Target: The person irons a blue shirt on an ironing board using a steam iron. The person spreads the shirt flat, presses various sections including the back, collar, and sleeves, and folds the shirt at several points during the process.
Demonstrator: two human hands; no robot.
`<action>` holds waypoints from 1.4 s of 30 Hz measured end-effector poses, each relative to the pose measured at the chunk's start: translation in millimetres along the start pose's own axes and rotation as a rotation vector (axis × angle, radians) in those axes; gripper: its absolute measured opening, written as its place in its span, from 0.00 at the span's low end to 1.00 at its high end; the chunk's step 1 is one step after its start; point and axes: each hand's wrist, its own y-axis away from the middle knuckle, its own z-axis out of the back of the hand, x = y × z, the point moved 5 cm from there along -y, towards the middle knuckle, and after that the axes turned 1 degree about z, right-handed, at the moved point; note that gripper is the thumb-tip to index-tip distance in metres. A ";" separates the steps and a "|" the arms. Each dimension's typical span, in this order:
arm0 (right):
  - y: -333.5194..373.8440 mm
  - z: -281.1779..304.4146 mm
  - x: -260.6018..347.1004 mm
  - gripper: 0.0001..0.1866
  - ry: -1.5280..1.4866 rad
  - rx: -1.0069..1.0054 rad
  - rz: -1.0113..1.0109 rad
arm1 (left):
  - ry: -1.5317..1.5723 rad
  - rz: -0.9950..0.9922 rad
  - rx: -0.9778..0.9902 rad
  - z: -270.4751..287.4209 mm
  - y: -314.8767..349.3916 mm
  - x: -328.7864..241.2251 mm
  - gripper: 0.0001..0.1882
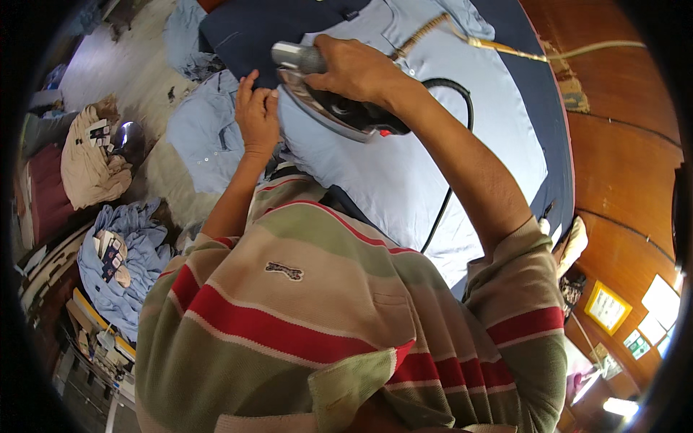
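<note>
My right hand [355, 71] is closed round the handle of a steam iron [328, 115] with a black body and a grey front. The iron rests on a light blue shirt [462, 155] spread over the dark blue ironing surface [529, 79]. Close to the iron's left side, my left hand [258, 115] has its fingers stretched out at the shirt's left edge. A black cord [471, 108] loops from the rear of the iron across the shirt. Dark navy cloth [249, 35] lies beyond both hands.
Light blue garments [206, 133] hang off the left edge. Lower left are a heap of blue clothes [133, 238] and a beige bundle [90, 162]. A brown wooden wall [621, 173] stands at the right. A pale hose [505, 49] crosses the far right.
</note>
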 end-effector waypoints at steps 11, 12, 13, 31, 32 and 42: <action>110.2 -9.8 -19.6 0.23 -0.112 -0.082 -0.294 | -0.112 -0.146 0.092 -7.3 -17.0 -46.6 0.16; 134.5 -13.5 -17.9 0.22 -0.132 -0.076 -0.363 | -0.160 -0.188 0.139 -15.5 -17.5 -52.1 0.18; 160.1 -15.9 -14.9 0.21 -0.142 -0.075 -0.435 | -0.198 -0.234 0.179 -26.4 -16.5 -58.5 0.20; 526.6 -26.5 -134.8 0.22 -0.297 -0.714 -1.160 | -0.699 -0.270 0.509 -97.1 -2.9 -75.0 0.28; 552.2 -34.2 -139.4 0.22 -0.321 -0.706 -1.212 | -0.707 -0.271 0.512 -98.6 -3.3 -76.4 0.29; 566.7 -40.8 -142.6 0.19 -0.347 -0.790 -1.313 | -0.736 -0.252 0.523 -95.9 -18.8 -66.2 0.29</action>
